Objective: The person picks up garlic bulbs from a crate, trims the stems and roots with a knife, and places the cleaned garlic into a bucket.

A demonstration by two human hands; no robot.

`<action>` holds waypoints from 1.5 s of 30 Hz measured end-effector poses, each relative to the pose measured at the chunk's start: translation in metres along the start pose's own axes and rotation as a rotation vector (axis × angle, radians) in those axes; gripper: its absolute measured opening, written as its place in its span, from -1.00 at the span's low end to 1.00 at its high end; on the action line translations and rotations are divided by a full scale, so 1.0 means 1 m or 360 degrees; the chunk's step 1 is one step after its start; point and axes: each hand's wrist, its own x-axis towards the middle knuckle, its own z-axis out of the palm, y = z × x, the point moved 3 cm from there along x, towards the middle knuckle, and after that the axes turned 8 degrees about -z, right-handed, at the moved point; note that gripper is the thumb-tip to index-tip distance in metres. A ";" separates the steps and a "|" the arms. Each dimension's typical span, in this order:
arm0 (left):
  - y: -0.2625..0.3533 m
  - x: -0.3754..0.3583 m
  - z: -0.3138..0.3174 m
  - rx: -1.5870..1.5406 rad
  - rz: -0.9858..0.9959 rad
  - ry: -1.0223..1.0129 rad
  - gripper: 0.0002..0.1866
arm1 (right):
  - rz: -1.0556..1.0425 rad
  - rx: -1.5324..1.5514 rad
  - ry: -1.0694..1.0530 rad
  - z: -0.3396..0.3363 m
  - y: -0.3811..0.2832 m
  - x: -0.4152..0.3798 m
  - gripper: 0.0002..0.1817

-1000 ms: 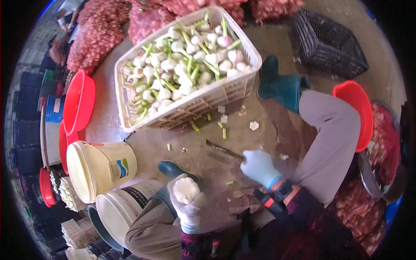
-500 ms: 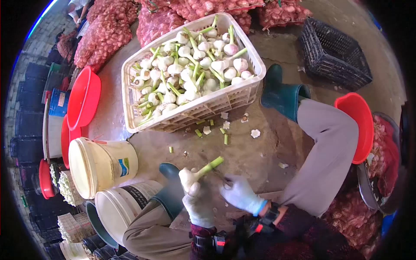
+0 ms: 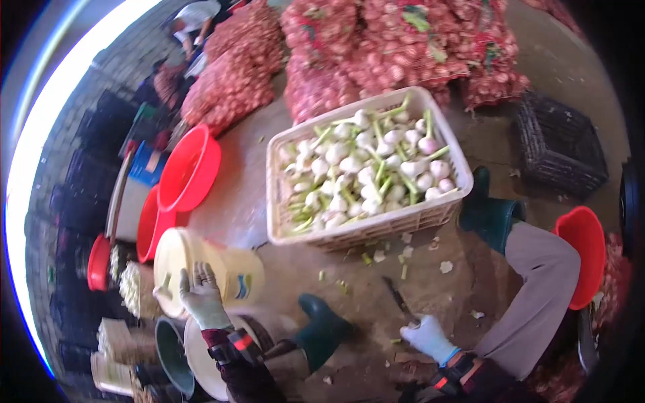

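My left hand (image 3: 203,299), in a pale glove, is over the cream bucket (image 3: 173,269) at the left, its fingers spread. A garlic bulb (image 3: 163,289) is just left of the fingers, apart from them, in front of the bucket. Lower right of the middle, my gloved right hand (image 3: 431,338) is closed around a knife (image 3: 400,300), whose dark blade points up and left. Beyond both hands stands a white plastic crate (image 3: 274,195) filled with garlic bulbs (image 3: 351,164) with green stems. Cut stem pieces (image 3: 404,271) lie on the floor below it.
Red mesh sacks (image 3: 396,50) line the back. A black crate (image 3: 561,144) stands at right. Red basins (image 3: 190,168) are at left, another (image 3: 579,255) beside my right knee. White buckets (image 3: 205,356) stand near my left boot (image 3: 322,329). Another person (image 3: 196,19) is at the upper left.
My left hand has moved left to the cream bucket and opened, letting go of the garlic bulb. My right hand, with the knife, has shifted right and down. The view has turned.
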 end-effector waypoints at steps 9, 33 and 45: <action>-0.299 0.036 0.199 0.2623 0.1083 -0.1484 -0.48 | 0.0133 0.0282 0.0017 -0.016 -0.024 0.013 -0.64; -0.169 -0.202 0.050 0.1184 -0.0856 -0.1218 -0.31 | -0.0946 -0.0405 0.0217 -0.059 -0.092 -0.018 -0.78; -0.153 -0.251 -0.064 0.1658 -0.0553 -0.1103 -0.50 | -0.1343 -0.0877 -0.0183 -0.039 -0.095 -0.057 -0.78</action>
